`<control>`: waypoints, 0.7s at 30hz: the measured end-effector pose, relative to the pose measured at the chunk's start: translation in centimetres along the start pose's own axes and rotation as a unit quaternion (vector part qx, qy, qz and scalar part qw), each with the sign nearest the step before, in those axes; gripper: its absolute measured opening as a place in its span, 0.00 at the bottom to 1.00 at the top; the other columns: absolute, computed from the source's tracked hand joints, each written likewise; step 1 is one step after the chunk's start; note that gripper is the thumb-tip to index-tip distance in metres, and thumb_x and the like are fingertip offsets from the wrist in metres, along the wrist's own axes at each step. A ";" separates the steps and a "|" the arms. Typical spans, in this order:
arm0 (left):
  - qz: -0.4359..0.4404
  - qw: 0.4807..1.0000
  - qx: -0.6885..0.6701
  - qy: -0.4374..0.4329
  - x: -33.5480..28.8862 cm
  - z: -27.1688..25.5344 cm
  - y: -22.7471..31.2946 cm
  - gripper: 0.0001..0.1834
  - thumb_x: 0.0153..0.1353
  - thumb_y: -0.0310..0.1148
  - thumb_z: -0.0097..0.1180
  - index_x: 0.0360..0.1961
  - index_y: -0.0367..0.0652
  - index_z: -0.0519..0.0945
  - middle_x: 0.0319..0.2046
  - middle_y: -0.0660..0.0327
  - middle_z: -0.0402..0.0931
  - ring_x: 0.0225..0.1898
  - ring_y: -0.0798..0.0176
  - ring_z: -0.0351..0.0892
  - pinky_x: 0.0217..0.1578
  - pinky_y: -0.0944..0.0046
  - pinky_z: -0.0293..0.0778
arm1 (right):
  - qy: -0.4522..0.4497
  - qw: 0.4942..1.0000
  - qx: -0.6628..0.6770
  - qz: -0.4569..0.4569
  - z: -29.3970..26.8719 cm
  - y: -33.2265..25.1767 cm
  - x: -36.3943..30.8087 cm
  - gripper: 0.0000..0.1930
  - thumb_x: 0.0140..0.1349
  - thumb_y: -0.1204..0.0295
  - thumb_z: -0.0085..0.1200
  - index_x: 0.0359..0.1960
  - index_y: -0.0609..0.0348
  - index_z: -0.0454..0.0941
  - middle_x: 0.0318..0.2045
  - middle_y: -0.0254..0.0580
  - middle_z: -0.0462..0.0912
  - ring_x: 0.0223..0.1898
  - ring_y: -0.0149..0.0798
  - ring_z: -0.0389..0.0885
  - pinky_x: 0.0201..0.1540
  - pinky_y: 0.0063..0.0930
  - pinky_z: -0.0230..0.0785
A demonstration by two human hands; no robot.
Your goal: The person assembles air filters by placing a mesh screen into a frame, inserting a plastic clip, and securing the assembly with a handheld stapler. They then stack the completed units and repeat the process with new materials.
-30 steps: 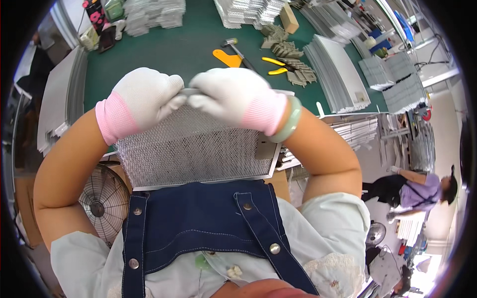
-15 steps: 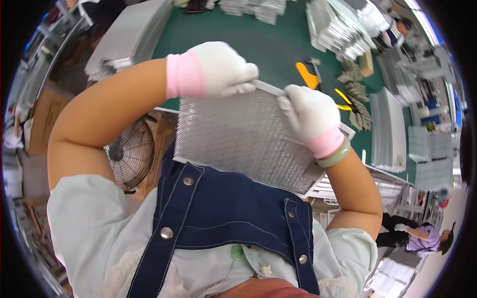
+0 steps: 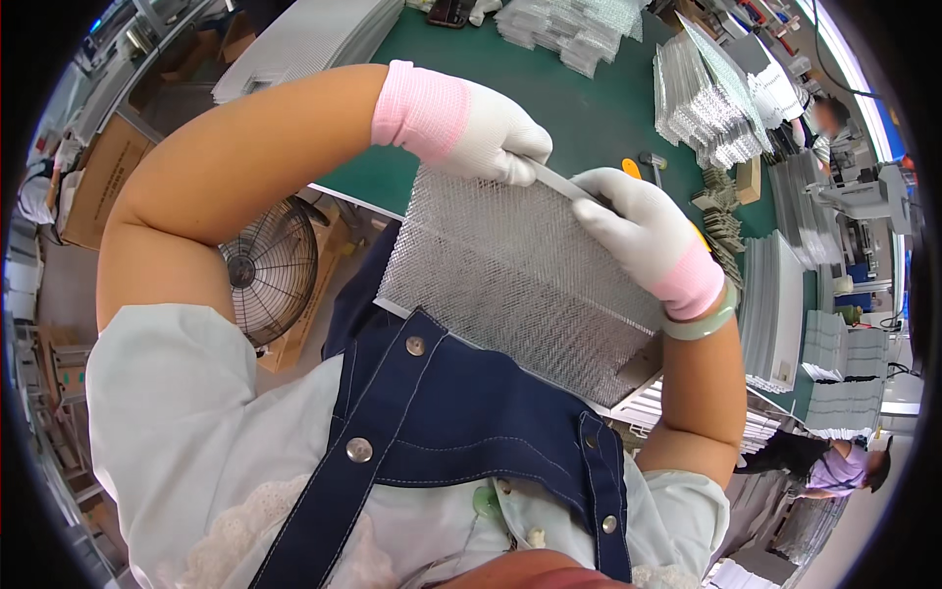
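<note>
A silver metal mesh panel [image 3: 520, 265] with a thin light frame leans against my front, tilted, its lower edge at my dark blue apron. My left hand [image 3: 488, 133], in a white glove with a pink cuff, is closed on the far edge of the frame. Also gloved, my right hand [image 3: 636, 224] grips the same edge a little to the right, fingers wrapped over it. A short stretch of the frame strip [image 3: 559, 183] shows between the two hands. The fingertips under the edge are hidden.
A green-topped table [image 3: 432, 74] lies beyond the panel. On it are stacked mesh sheets [image 3: 702, 98], grey corner pieces [image 3: 721, 211], a hammer [image 3: 654, 160] and a yellow tool [image 3: 631, 168]. White strips [image 3: 770, 314] stand at the right. A black fan [image 3: 270, 270] is at the left.
My view has shifted, so the table and fan sit differently in it. Both hands keep hold of the frame edge, now tilted more steeply down to the right, and have come closer together.
</note>
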State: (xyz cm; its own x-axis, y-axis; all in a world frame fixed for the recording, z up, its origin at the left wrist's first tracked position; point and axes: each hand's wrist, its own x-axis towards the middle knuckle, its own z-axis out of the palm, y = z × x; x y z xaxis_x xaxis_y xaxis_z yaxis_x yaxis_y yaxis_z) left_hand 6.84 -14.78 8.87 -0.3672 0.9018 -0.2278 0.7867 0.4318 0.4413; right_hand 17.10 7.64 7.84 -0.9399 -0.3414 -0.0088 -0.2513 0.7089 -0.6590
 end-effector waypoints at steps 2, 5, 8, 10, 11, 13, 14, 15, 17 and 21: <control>-0.002 1.000 -0.022 0.000 -0.8 -0.1 0.0 0.13 0.68 0.39 0.47 0.38 0.38 0.75 0.26 0.53 0.72 0.31 0.53 0.75 0.37 0.56 0.70 | -0.001 1.000 -0.030 0.010 0.6 -1.5 0.8 0.14 0.66 0.64 0.52 0.40 0.64 0.78 0.28 0.49 0.82 0.30 0.53 0.81 0.36 0.40 0.72; 0.008 0.999 -0.010 0.030 -1.4 0.6 -0.5 0.14 0.68 0.40 0.48 0.39 0.38 0.76 0.27 0.52 0.74 0.32 0.51 0.77 0.37 0.55 0.72 | 0.136 0.956 -0.238 -0.103 3.4 0.0 0.9 0.14 0.65 0.60 0.52 0.30 0.57 0.75 0.24 0.45 0.80 0.29 0.53 0.80 0.31 0.44 0.71; 0.025 0.993 0.053 0.102 -2.2 2.3 -0.6 0.14 0.66 0.40 0.51 0.40 0.39 0.76 0.28 0.49 0.78 0.33 0.47 0.79 0.36 0.52 0.73 | 0.153 0.931 -0.315 -0.105 4.4 0.0 0.8 0.14 0.66 0.59 0.51 0.28 0.54 0.73 0.23 0.46 0.78 0.27 0.52 0.80 0.30 0.45 0.71; 0.002 0.985 0.134 0.109 -2.2 2.7 -0.2 0.13 0.64 0.40 0.54 0.38 0.40 0.77 0.28 0.50 0.77 0.33 0.48 0.79 0.37 0.52 0.74 | 0.143 0.948 -0.261 -0.113 4.3 0.2 0.9 0.15 0.67 0.58 0.50 0.29 0.54 0.73 0.23 0.46 0.78 0.27 0.52 0.80 0.29 0.45 0.71; -0.010 0.978 0.174 0.112 -2.2 2.8 -0.1 0.13 0.63 0.40 0.55 0.37 0.41 0.77 0.27 0.51 0.77 0.33 0.48 0.79 0.37 0.51 0.74 | 0.140 0.951 -0.256 -0.105 4.2 0.3 1.1 0.15 0.67 0.57 0.50 0.29 0.54 0.73 0.22 0.46 0.78 0.27 0.52 0.80 0.29 0.45 0.71; 0.072 0.937 0.224 0.259 -2.2 4.0 -1.5 0.13 0.58 0.40 0.60 0.31 0.42 0.75 0.23 0.53 0.75 0.28 0.49 0.77 0.31 0.52 0.73 | 0.131 0.956 -0.245 -0.091 4.0 0.5 1.7 0.16 0.67 0.56 0.49 0.29 0.54 0.73 0.22 0.46 0.78 0.26 0.52 0.80 0.29 0.45 0.71; 0.116 0.907 0.243 0.323 -2.2 4.4 -2.2 0.13 0.57 0.40 0.61 0.30 0.42 0.75 0.21 0.54 0.75 0.26 0.49 0.77 0.30 0.53 0.73 | 0.136 0.955 -0.251 -0.083 4.1 0.8 1.7 0.16 0.68 0.56 0.49 0.30 0.55 0.74 0.22 0.47 0.78 0.27 0.53 0.80 0.30 0.45 0.71; 0.167 0.870 0.259 0.386 -2.0 4.3 -2.8 0.13 0.56 0.40 0.61 0.30 0.42 0.75 0.20 0.54 0.74 0.24 0.49 0.76 0.28 0.53 0.72 | 0.142 0.957 -0.244 -0.066 4.0 1.4 1.6 0.16 0.68 0.57 0.49 0.31 0.55 0.75 0.22 0.48 0.79 0.27 0.53 0.80 0.30 0.45 0.71; 0.110 0.866 0.246 0.421 -3.9 4.6 -2.2 0.14 0.55 0.41 0.63 0.31 0.41 0.77 0.20 0.55 0.74 0.23 0.50 0.75 0.26 0.54 0.71 | 0.158 0.960 -0.228 -0.031 3.4 3.0 1.2 0.15 0.69 0.57 0.48 0.32 0.56 0.75 0.23 0.48 0.79 0.28 0.53 0.80 0.31 0.45 0.71; -0.253 0.904 0.122 0.321 -6.6 9.0 -1.4 0.24 0.55 0.50 0.65 0.33 0.35 0.80 0.26 0.52 0.77 0.28 0.50 0.78 0.31 0.54 0.74 | 0.159 0.969 -0.189 -0.001 3.6 4.4 0.9 0.15 0.69 0.57 0.49 0.33 0.56 0.76 0.23 0.48 0.79 0.28 0.54 0.80 0.32 0.45 0.70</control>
State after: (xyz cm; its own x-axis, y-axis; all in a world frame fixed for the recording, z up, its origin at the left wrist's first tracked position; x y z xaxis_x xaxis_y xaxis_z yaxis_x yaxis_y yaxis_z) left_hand 12.64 -21.52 1.96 -0.8616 0.4481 0.2386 0.4949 0.8460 0.1983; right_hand 15.95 8.22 2.25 -0.9478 -0.1783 0.2645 -0.2637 0.9045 -0.3352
